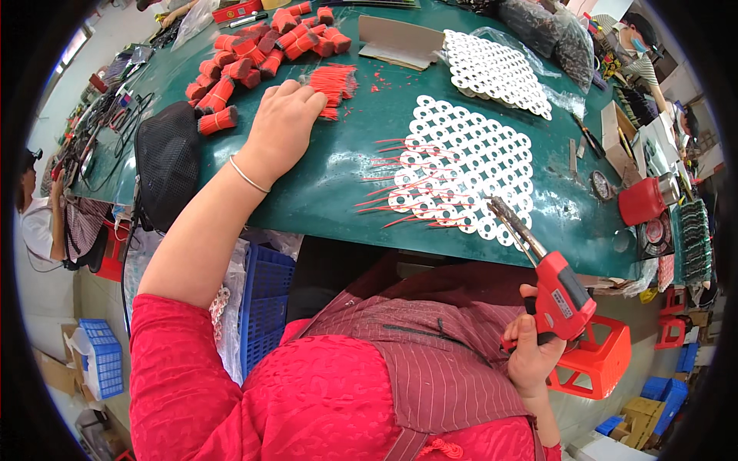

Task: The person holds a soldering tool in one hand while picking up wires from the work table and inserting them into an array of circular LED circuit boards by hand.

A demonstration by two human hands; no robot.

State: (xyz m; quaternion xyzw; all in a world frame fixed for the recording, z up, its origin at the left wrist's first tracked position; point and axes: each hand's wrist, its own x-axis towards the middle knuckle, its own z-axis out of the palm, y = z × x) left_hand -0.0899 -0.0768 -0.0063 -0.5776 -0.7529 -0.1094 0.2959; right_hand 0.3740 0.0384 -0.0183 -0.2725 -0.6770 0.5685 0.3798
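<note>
My left hand rests on the green table beside a loose heap of short red wires. Its fingers are curled, and the tips are hidden, so what they hold cannot be made out. In my right hand is a red-and-black soldering gun, gripped by its handle. The gun's metal tip reaches over the right part of a white panel of joined round discs. Several red wires lie across the panel's left half, their ends sticking out past its left edge.
Several red wire bundles are piled at the back left, near a black mesh pouch. A second white disc panel lies behind the first, by a cardboard piece. At right stand a red pot and a tweezers-like tool.
</note>
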